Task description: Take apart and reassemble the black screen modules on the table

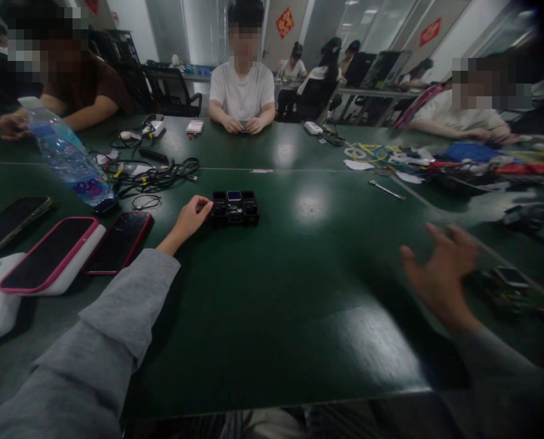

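A small black device with a little screen and exposed circuitry [235, 208] sits on the green table [272, 274]. At its left edge is my left hand [192, 218], thumb and fingers pinched on the side of it. My right hand [438, 274] hovers over the right part of the table, slightly blurred, with fingers apart and nothing held. Just right of that hand lies a circuit board with a small screen [512, 283], partly in shadow.
On the left stand phones, including a red-edged phone [120, 242], and a tilted water bottle [70, 155]. Black cables [162, 177] lie behind them. A wrench [387, 190] and tangled coloured wires [385, 155] are at the right. A person in white [242, 88] sits opposite.
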A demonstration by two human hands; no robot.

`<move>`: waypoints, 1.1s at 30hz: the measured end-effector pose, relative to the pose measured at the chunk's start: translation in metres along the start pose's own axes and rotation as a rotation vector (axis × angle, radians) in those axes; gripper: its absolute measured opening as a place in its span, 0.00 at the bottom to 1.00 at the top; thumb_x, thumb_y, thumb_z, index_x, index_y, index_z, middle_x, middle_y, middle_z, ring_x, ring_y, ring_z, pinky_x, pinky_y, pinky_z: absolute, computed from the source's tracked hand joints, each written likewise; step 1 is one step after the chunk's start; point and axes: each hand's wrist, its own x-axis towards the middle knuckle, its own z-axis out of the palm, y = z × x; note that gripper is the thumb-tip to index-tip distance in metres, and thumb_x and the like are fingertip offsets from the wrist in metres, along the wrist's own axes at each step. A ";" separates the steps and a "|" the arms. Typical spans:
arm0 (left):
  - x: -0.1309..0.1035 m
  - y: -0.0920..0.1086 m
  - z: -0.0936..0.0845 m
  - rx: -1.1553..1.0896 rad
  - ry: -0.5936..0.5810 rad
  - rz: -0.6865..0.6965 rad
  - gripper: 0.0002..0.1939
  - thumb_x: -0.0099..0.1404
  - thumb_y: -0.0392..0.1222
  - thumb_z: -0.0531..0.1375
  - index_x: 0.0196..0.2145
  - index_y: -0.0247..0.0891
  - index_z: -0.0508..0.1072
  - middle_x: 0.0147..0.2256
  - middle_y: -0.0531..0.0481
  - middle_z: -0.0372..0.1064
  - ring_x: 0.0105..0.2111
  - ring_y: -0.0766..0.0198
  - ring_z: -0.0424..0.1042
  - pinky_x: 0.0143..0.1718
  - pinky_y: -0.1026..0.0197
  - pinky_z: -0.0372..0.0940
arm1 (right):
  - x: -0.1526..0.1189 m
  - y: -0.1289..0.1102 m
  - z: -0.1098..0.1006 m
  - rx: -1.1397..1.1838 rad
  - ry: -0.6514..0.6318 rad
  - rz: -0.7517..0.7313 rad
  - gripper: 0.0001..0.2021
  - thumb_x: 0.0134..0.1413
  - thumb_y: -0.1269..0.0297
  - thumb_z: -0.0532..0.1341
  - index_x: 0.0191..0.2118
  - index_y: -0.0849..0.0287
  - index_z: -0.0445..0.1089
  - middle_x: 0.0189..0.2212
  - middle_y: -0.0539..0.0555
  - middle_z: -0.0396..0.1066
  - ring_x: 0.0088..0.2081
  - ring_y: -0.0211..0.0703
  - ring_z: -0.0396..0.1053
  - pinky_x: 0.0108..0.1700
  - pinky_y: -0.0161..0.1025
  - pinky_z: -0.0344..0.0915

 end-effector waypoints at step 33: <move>-0.005 0.016 -0.002 -0.036 -0.090 -0.026 0.14 0.67 0.52 0.57 0.40 0.38 0.71 0.35 0.49 0.73 0.32 0.62 0.72 0.35 0.59 0.68 | 0.021 -0.182 0.078 0.693 -0.523 -0.240 0.28 0.60 0.58 0.60 0.64 0.49 0.56 0.56 0.56 0.65 0.54 0.53 0.68 0.56 0.56 0.68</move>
